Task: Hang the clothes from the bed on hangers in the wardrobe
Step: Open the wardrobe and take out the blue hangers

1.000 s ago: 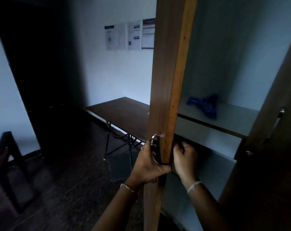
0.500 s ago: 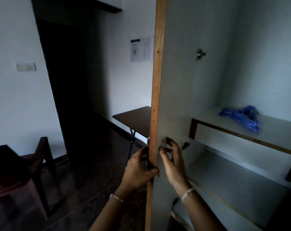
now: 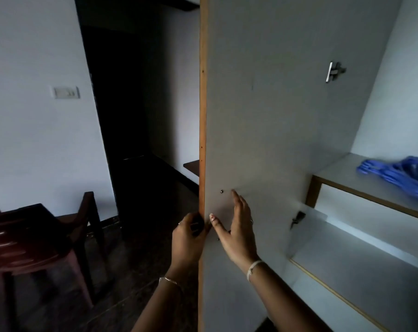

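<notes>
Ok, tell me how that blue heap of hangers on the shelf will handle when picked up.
The blue hangers look like thin plastic, so probably light and fairly stiff. They lie tangled in one heap on the shelf, so lifting one likely drags others along. On that smooth board they would probably slide easily.

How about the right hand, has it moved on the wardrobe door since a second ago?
Yes. The right hand has opened and slid rightward from the wooden edge of the wardrobe door onto its inner face, fingers straight.

On my feed: a thin metal bracelet (image 3: pixel 167 280) circles the left hand's (image 3: pixel 186 240) wrist, a white thread band (image 3: pixel 253 268) the right hand's (image 3: pixel 236 233); a slim ring (image 3: pixel 251 221) marks one right finger.
</notes>
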`<act>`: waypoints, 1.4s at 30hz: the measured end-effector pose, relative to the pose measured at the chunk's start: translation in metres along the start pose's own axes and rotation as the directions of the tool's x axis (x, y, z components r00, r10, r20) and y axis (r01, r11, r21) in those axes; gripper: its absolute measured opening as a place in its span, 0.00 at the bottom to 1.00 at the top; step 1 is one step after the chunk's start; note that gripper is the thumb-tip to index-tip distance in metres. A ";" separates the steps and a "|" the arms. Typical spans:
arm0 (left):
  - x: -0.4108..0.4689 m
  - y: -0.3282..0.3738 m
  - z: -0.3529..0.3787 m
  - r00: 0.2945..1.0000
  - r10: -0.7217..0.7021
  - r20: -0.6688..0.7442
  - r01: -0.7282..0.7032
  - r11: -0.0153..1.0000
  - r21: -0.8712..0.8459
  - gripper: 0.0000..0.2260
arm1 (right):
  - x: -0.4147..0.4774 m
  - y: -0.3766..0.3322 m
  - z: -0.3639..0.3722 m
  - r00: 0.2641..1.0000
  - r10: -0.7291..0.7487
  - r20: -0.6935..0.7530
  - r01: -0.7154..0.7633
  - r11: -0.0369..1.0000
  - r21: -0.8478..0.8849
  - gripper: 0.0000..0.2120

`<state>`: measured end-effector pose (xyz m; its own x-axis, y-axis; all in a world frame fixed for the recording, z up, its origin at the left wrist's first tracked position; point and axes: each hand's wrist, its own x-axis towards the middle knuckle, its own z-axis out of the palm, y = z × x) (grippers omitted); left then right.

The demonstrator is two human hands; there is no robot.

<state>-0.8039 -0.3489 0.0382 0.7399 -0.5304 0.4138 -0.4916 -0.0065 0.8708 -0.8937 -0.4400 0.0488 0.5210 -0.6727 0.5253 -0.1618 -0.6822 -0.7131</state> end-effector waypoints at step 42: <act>-0.035 0.044 0.043 0.998 0.042 0.044 -0.041 0.999 -0.014 0.13 | -0.042 -0.001 -0.053 0.964 0.156 0.214 -0.130 0.983 -0.132 0.38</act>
<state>-0.8710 -0.3672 0.0503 0.6976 -0.5671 0.4379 -0.5155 0.0272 0.8565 -0.9603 -0.4264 0.0520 0.6566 -0.6938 0.2958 -0.3371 -0.6208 -0.7078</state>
